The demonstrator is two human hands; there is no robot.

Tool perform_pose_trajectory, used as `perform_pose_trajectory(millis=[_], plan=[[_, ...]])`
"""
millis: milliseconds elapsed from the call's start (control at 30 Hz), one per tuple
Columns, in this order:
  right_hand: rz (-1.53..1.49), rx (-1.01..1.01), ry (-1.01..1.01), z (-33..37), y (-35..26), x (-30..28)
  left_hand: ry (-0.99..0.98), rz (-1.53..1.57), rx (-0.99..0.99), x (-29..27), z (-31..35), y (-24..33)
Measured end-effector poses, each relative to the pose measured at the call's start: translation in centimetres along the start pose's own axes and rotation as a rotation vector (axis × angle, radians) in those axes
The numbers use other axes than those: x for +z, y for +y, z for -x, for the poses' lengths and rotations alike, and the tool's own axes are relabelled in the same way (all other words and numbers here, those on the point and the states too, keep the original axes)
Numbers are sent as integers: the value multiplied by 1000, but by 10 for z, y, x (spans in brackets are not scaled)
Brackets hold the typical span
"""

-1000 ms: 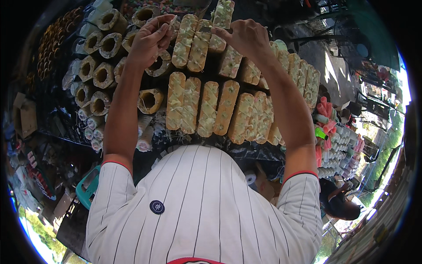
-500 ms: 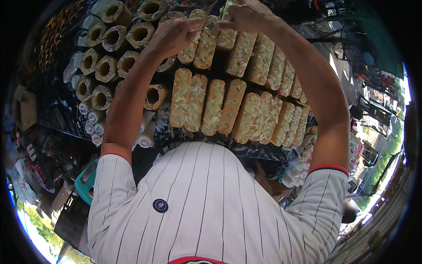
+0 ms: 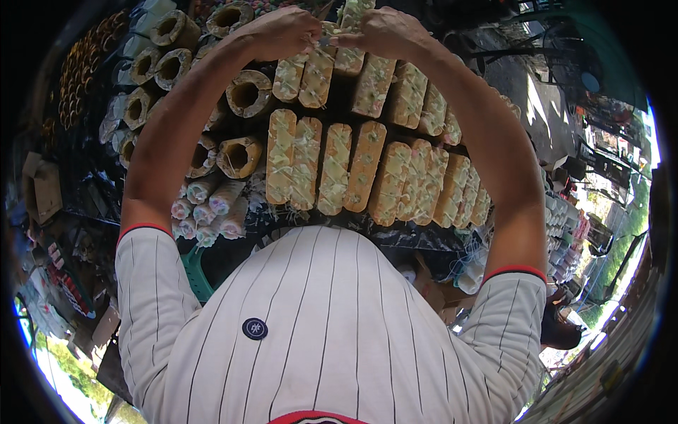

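My left hand and my right hand face each other at the far side of the blocks, both with fingers closed. Between their fingertips shows a small greyish piece, too small to name. Below them stands a tan oblong block with a pale, waxy top crossed by thin strands. Another such block is beside it on the left. Behind my right hand a pale green-topped block is partly hidden. What each hand grips is mostly covered by the fingers.
A nearer row of similar oblong blocks runs close to my body. Hollow thick-walled tubes stand at the left. Wrapped whitish rolls lie nearer me. A green plastic piece and a cardboard box are lower left.
My left hand has moved slightly right and away from me, its elbow swinging out left. My right hand has shifted slightly nearer me. The view has shifted a little.
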State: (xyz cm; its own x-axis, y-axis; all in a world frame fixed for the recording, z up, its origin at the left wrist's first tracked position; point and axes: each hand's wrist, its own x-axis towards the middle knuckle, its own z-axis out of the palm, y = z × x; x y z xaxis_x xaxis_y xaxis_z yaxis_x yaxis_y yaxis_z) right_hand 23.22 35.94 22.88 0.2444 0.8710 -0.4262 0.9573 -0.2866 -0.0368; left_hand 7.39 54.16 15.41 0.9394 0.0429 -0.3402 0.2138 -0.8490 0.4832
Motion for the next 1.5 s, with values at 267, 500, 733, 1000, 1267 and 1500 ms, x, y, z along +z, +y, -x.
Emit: perform_pose_trajectory(millis=[267,500,733,1000,1267,1500], plan=[[107,-80,18,-2,-9,0,350,92,104,8,35,-19],[-135,83,-283,-23,-2,-15,249,60,106,13,28,4],[-68,5,174,-1,15,32,529,-204,408,18,34,-11],[243,51,395,30,-23,51,285,1084,54,27,114,-43],[371,-12,520,45,-43,48,294,1688,305,68,122,1],[358,38,604,55,-67,55,343,1451,336,63,119,11]])
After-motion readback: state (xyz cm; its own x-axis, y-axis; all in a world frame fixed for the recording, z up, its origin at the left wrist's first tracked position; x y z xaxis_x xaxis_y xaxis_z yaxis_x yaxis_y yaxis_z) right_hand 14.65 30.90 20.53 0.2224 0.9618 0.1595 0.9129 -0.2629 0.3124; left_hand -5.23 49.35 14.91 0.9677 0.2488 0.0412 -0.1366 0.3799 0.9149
